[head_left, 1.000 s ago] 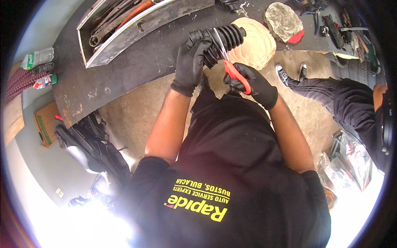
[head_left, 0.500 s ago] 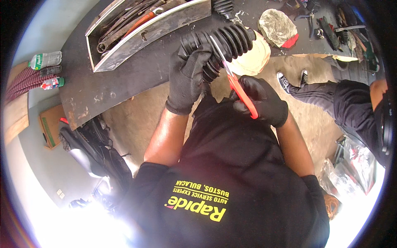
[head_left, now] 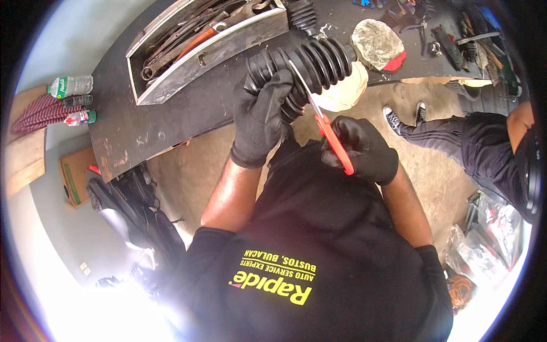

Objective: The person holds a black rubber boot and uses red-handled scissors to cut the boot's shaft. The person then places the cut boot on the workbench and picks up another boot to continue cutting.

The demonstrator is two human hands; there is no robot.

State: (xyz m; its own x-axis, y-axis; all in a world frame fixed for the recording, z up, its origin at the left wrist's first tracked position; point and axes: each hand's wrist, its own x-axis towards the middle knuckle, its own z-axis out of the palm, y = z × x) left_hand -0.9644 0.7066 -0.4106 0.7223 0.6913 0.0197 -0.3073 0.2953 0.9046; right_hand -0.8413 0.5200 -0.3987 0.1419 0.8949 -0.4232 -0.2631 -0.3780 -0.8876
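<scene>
My left hand (head_left: 259,117), in a black glove, is closed round a black ribbed rubber boot (head_left: 323,61) held up in front of me. Part of the boot bends down behind the fingers. Orange-red-handled scissors (head_left: 336,142) are in my gloved right hand (head_left: 366,149), its fingers wrapped at the handle. The long metal blade lies across the boot's folds, with its tip near the top side. Whether the second blade is inside the boot cannot be seen.
Beyond my hands a dark bench (head_left: 188,117) holds an open metal toolbox (head_left: 222,54) with wrenches, another ribbed boot (head_left: 302,16), a stained cloth (head_left: 377,43) and pliers (head_left: 423,35). Plastic bottles (head_left: 71,86) stand at left. Another person's leg (head_left: 439,134) is at right.
The whole view has shifted slightly, so bench and toolbox sit a little lower and further right. My hands, the boot and the scissors keep nearly the same arrangement.
</scene>
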